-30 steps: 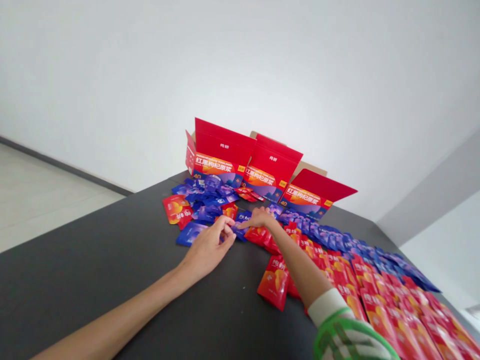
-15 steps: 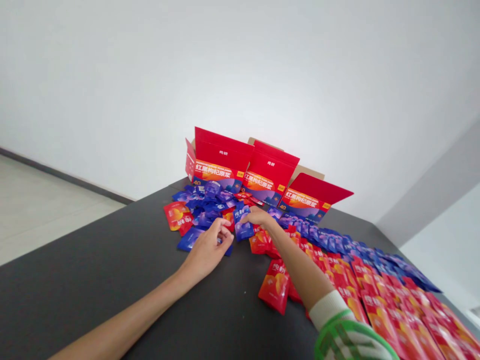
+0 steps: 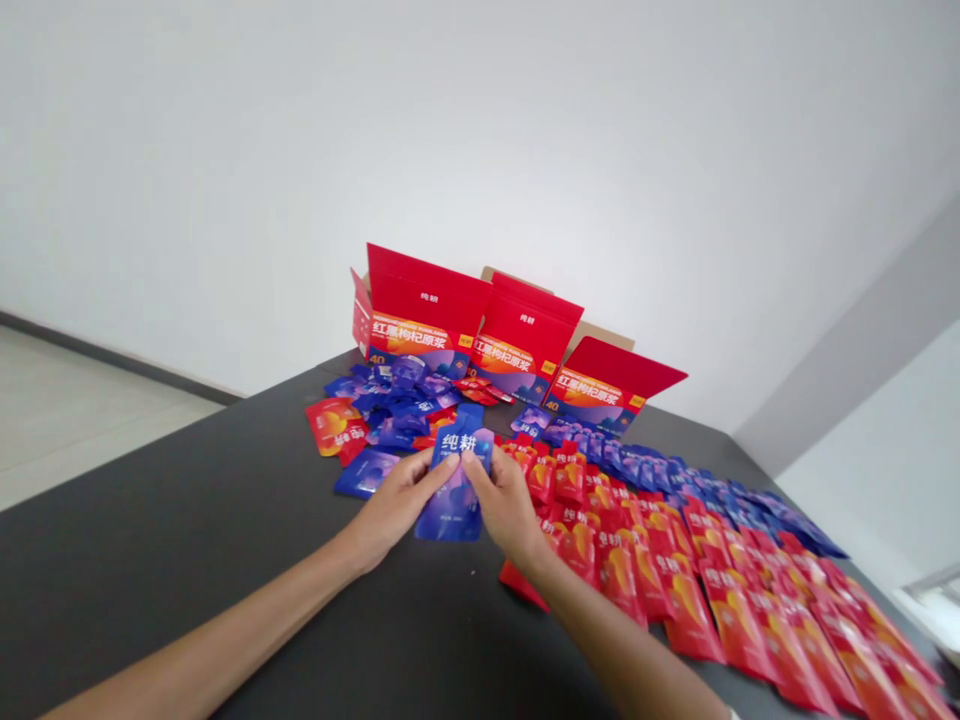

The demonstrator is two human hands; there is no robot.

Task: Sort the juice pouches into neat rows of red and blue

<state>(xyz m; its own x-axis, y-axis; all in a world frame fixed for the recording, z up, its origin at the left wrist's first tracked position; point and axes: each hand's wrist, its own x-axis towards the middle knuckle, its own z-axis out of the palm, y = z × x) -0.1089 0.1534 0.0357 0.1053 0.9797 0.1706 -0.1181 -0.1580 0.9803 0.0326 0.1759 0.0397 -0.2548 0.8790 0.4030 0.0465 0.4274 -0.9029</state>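
A blue pouch point(image 3: 450, 510) with white characters is held upright between my two hands, above the dark table. My left hand point(image 3: 405, 495) grips its left edge, thumb pressed on the front. On the opposite edge, my right hand point(image 3: 510, 500) pinches it the same way, the thumbs almost meeting in the middle. Behind the pouch lies a loose heap of blue pouches point(image 3: 405, 400), with a red pouch point(image 3: 334, 425) at its left side. Another blue pouch point(image 3: 364, 472) lies flat just beyond my left hand.
Three red boxes point(image 3: 420, 335) with raised lids stand at the back near the white wall. Rows of red pouches point(image 3: 682, 600) and blue pouches point(image 3: 660, 470) overlap along the right side of the dark table point(image 3: 225, 530).
My right hand has brought a blue pouch from the heap towards me. My left hand, curled beside the heap before, now holds that pouch too. The view has shifted slightly.
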